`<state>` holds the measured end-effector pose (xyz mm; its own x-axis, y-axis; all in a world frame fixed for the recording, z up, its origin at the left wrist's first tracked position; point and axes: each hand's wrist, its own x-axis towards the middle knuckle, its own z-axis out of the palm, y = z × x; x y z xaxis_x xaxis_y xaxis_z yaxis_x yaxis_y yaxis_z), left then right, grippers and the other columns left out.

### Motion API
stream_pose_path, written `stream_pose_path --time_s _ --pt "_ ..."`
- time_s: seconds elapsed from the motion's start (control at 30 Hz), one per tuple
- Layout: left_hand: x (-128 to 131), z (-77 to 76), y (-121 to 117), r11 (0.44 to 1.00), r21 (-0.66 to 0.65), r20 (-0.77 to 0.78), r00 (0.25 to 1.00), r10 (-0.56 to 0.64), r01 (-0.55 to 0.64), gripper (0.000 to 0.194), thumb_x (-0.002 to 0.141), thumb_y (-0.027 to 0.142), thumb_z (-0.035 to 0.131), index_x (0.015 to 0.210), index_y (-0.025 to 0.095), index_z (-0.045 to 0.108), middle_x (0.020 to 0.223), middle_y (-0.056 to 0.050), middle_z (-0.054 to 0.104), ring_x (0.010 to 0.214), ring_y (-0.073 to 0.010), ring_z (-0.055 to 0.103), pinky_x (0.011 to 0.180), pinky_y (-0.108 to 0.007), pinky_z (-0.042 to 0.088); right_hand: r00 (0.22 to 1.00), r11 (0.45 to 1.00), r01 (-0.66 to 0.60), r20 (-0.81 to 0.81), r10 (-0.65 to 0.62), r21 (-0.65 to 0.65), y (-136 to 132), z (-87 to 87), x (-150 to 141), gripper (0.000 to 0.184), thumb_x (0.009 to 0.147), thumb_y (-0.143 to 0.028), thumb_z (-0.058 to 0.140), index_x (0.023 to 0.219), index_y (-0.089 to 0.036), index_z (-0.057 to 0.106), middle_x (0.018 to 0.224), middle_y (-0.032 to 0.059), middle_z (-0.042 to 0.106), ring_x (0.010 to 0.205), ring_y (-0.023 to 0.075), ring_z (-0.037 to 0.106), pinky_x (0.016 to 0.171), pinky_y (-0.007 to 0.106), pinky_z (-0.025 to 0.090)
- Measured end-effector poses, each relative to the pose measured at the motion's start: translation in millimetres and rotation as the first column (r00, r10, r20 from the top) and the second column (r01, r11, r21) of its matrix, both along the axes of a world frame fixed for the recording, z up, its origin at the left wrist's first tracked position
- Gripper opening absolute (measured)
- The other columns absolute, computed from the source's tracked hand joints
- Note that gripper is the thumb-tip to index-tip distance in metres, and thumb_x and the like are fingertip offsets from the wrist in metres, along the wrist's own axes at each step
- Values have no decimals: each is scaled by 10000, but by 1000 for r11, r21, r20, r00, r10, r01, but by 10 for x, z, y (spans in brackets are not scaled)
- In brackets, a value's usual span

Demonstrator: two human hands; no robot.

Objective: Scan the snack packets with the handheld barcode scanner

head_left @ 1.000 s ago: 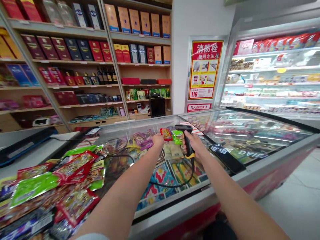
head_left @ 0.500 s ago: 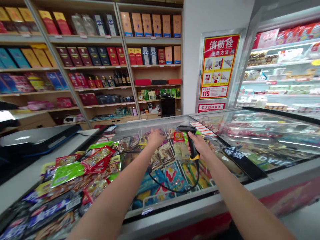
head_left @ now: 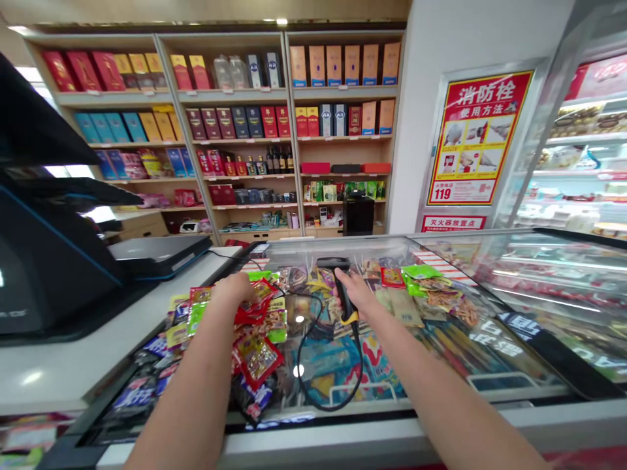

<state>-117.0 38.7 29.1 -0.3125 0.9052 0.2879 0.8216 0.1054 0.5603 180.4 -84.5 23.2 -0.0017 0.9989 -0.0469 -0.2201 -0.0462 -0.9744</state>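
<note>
My right hand (head_left: 356, 295) is wrapped round the grip of a black barcode scanner (head_left: 337, 277) with a yellow band; its black cable (head_left: 313, 378) loops down over the freezer's glass lid (head_left: 494, 333). My left hand (head_left: 234, 289) rests, fingers curled, on a heap of red and green snack packets (head_left: 245, 326) piled on the lid's left part; a red packet lies under its fingertips. A second small group of packets (head_left: 421, 284) lies on the glass to the right of the scanner.
A black till screen and its stand (head_left: 44, 261) sit on the white counter (head_left: 73, 352) at the left. Behind stand wooden shelves of boxed goods (head_left: 235, 124). A red fire-hydrant poster (head_left: 477, 137) hangs at the back right, beside an open chiller (head_left: 582, 163).
My left hand has let go of the far packet and swung left onto the big heap of packets. The scanner stays in my right hand. My view has turned left.
</note>
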Motion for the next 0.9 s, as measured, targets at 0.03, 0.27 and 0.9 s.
stream_pose_path --time_s 0.03,0.27,0.9 --pt "-13 -13 -13 997 -70 -115 993 5 -13 448 340 373 841 453 208 440 600 -128 615 891 -387 637 814 -507 471 1000 1000 -7 21 7 -11 14 -33 -28 348 836 -477 573 669 -188 474 447 -35 513 321 92 463 315 214 411" --pt "137 136 -243 994 102 -60 997 -44 50 244 575 340 724 621 217 518 660 -65 624 783 -275 639 737 -356 494 1000 1000 10 22 -10 11 -9 -241 -30 318 818 -486 583 754 -200 460 486 -51 534 327 89 470 317 209 419" --pt "1222 -503 -243 917 397 804 473 -360 24 159 779 201 449 931 199 492 845 -14 630 732 -126 623 729 -275 520 966 981 -190 185 180 38 -182 -215 14 376 718 -525 645 769 -205 455 512 -71 534 354 85 482 330 198 404"
